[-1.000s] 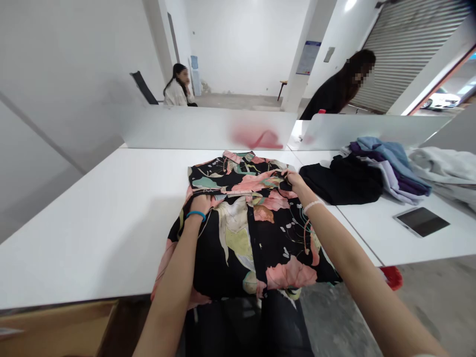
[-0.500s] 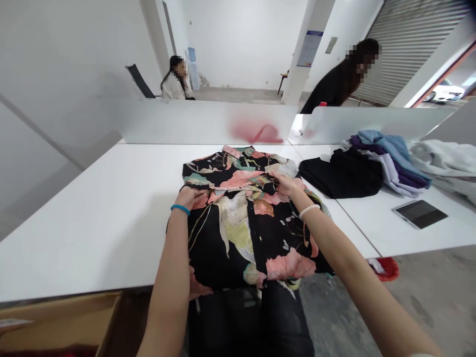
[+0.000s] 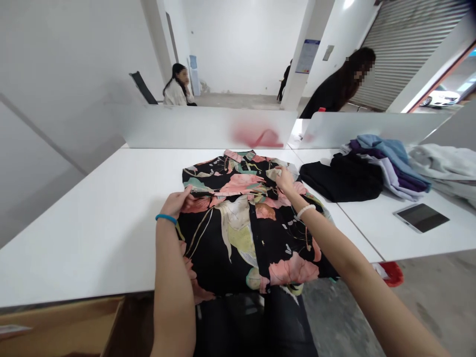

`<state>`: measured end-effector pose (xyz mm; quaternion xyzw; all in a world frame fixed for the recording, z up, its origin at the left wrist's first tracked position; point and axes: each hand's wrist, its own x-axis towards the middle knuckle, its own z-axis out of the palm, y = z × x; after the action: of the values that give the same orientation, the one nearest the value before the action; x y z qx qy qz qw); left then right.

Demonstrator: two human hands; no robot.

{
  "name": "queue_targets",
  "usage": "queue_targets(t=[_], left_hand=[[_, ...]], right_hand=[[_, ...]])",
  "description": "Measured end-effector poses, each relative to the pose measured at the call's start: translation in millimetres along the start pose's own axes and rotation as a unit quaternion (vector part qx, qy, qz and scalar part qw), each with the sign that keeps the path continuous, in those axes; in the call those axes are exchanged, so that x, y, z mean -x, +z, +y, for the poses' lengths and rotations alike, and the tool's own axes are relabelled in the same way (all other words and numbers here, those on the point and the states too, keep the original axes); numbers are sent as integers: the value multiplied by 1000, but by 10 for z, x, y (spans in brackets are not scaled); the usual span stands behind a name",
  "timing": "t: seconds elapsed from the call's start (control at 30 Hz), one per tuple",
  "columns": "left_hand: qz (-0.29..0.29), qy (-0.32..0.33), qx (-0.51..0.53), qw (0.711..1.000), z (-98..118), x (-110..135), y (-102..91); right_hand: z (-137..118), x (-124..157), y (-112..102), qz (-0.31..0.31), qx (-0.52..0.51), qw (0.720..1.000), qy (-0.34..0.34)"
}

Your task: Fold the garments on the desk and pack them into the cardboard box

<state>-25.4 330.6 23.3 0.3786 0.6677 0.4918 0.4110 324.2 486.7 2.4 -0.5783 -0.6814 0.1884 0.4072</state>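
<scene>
A black floral shirt [image 3: 238,228] with pink, cream and green flowers lies front up on the white table, its collar at the far side and its hem hanging over the near edge. A crosswise fold runs over its chest. My left hand [image 3: 178,202], with a blue band at the wrist, pinches the shirt's left side at that fold. On the other side my right hand [image 3: 284,179], wearing a pale bracelet, has its thumb and fingers closed on the cloth near the chest.
Right of the shirt lie folded black garments [image 3: 342,178], a stack of purple and blue clothes [image 3: 394,158] and pale cloth [image 3: 446,163]. A tablet [image 3: 421,217] rests nearer. A frosted divider [image 3: 208,126] borders the table; a cardboard box [image 3: 59,327] stands below left. Two people are beyond.
My left hand has moved outward to the shirt's left edge. My right hand has shifted slightly up the chest. The raised fold now lies flatter.
</scene>
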Motion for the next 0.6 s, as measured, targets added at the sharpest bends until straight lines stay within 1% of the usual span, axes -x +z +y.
queue_targets(t=[0.07,0.13,0.17,0.2,0.23,0.27,0.3,0.33,0.4,0.5,0.6], left_hand=[[77,49,-24,996,48,6,78],[130,136,-82,979,74,4,234],[136,188,-137,963,67,-3,323],[128,235,-204,942,43,-16,410],[111,269,-276,916,2,-35,487],[88,279,-345,892,-53,-61,549],[67,273,-406,870,-116,-91,593],[53,256,-456,851,-181,-123,620],[44,219,-521,824,-295,-188,630],[55,201,-563,800,-382,-258,595],[67,188,-576,793,-393,-296,558]], right_hand=[[-116,92,66,0,40,999,-16],[-245,221,185,-37,104,992,-62],[-305,291,254,-63,146,983,-92],[-357,358,323,-90,188,971,-120],[-397,417,387,-118,225,957,-141],[-426,465,442,-143,250,945,-153],[-441,499,484,-166,267,935,-161],[-443,519,514,-184,279,928,-165],[-416,522,536,-203,289,920,-170],[-325,484,502,-183,295,922,-171],[-235,452,444,-154,294,929,-164]])
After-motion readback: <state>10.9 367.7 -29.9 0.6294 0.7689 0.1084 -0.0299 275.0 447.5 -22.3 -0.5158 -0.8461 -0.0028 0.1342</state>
